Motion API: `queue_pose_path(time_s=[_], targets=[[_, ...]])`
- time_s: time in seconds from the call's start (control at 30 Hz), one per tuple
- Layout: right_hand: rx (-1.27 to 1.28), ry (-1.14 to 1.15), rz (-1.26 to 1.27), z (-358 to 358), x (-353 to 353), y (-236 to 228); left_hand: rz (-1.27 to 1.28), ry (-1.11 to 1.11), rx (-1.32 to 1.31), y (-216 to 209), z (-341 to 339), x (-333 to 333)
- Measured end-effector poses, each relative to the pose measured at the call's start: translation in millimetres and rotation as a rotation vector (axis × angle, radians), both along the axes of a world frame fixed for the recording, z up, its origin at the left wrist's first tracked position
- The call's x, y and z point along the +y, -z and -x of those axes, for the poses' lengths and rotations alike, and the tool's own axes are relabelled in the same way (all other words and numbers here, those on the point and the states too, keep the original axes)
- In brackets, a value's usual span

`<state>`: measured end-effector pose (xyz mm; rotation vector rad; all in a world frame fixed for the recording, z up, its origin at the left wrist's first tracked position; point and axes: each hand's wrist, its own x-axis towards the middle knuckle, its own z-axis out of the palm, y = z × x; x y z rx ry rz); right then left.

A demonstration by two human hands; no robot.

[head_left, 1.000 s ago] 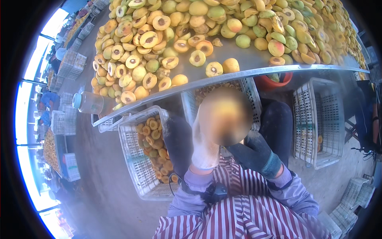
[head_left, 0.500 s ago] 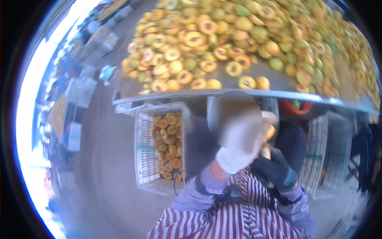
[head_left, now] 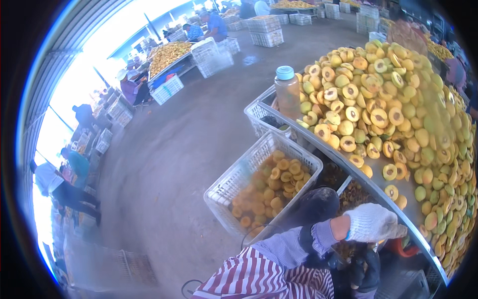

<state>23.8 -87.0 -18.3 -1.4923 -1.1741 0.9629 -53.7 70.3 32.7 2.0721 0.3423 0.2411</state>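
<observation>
My left hand (head_left: pixel 373 223), in a white knit glove, is closed beside the table's metal edge, its fingers curled downward. A small yellow bit shows just under those fingers, too covered to identify. Below it, my right hand (head_left: pixel 366 271) wears a dark glove, with fingers bent round something mostly hidden; only a pale tip shows. Halved yellow peaches (head_left: pixel 378 118), many with brown hollows or stones, are heaped on the metal table (head_left: pixel 348 167) beyond my hands. More halves (head_left: pixel 276 202) lie in a white plastic crate (head_left: pixel 219 199) to the left of my knee.
A clear bottle with a blue lid (head_left: pixel 287 94) stands at the table corner, above another white crate (head_left: pixel 259 113). Under the table edge sits a red bucket (head_left: pixel 406 247). People, stacked crates and another fruit-laden table (head_left: pixel 169 57) occupy the hall farther off.
The view has swung left, bringing the hall, other people and the bottle into sight. My hands now appear lower right, still close together; the yellow fruit piece seen between them is now mostly hidden.
</observation>
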Motion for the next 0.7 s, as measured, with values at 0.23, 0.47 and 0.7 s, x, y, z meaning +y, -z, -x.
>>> queue_pose_path(time_s=[0.23, 0.47, 0.7], targets=[[0.252, -0.003, 0.100, 6.9, 30.0, 9.9, 0.632, -0.110, -0.516, 26.3, 23.9, -22.9], [0.367, -0.060, 0.172, 17.0, 67.7, 16.3, 0.361, -0.270, -0.331, 22.5, 43.6, -11.8], [0.395, -0.104, 0.195, 19.9, 91.1, 15.2, 0.168, -0.357, -0.388, 22.6, 61.8, -8.3]])
